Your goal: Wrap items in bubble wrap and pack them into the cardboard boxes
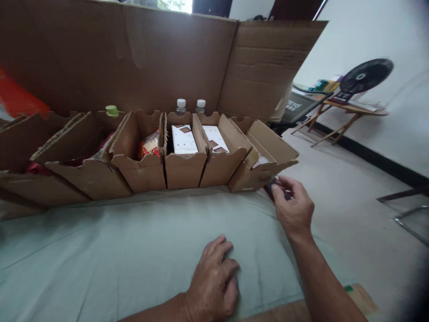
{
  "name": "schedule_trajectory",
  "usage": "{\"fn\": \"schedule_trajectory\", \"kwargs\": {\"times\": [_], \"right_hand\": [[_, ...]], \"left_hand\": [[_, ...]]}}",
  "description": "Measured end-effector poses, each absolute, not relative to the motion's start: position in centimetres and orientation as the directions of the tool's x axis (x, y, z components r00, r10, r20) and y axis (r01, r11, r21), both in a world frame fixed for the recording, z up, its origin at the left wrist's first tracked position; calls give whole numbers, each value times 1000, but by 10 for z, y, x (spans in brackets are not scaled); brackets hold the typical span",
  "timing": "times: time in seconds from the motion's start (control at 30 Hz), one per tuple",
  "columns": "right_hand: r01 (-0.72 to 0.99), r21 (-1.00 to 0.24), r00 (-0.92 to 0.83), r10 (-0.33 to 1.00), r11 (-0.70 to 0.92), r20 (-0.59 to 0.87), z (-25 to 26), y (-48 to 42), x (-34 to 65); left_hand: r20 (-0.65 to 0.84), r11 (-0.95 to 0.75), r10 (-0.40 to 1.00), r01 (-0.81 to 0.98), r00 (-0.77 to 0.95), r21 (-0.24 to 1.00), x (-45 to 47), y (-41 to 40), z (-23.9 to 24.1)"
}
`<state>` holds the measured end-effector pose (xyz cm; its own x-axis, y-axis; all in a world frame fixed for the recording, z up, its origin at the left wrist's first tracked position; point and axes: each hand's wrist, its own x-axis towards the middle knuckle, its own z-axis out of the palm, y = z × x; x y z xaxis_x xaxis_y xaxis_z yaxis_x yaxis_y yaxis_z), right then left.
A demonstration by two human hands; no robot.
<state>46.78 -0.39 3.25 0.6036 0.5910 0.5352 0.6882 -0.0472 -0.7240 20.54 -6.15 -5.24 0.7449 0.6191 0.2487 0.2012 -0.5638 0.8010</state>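
My left hand [216,281] lies palm down on the pale green cloth [134,250], fingers slightly bent and apart, holding nothing. At the right edge of the table, my right hand [294,205] has thumb and fingers closed around a small dark thing [270,188], partly hidden by the fingers and too unclear to name. Just to its left stands the rightmost cardboard bin [251,176], with something white [260,161] inside. Two bins further left hold white boxes with brown pictures, one box [184,139] in each.
Another cardboard bin [139,172] holds a red and clear packet [150,144]. Behind the row are white-capped bottles [181,105], a green cap [111,111] and a tall cardboard panel [167,58]. A black fan [365,76] stands on a wooden table [365,108] at right.
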Motion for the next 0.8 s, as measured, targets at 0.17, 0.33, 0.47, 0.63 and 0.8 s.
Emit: {"fn": "schedule_trajectory", "kwargs": {"times": [0.17, 0.33, 0.47, 0.63, 0.8], "right_hand": [[854, -519, 248, 845, 40, 473, 81, 39, 398], [935, -347, 219, 892, -76, 394, 102, 78, 381], [940, -336, 206, 881, -58, 426, 97, 17, 370], [906, -399, 108, 830, 145, 547, 76, -137, 371], [846, -528, 407, 723, -68, 559, 34, -267, 402]], "left_hand": [[234, -542, 643, 217, 729, 812, 206, -60, -54], [276, -536, 700, 229, 658, 813, 207, -63, -60], [322, -507, 779, 239, 538, 828, 184, -69, -56], [349, -442, 870, 237, 347, 865, 126, -68, -31], [263, -341, 906, 201, 333, 918, 107, -62, -1]]}}
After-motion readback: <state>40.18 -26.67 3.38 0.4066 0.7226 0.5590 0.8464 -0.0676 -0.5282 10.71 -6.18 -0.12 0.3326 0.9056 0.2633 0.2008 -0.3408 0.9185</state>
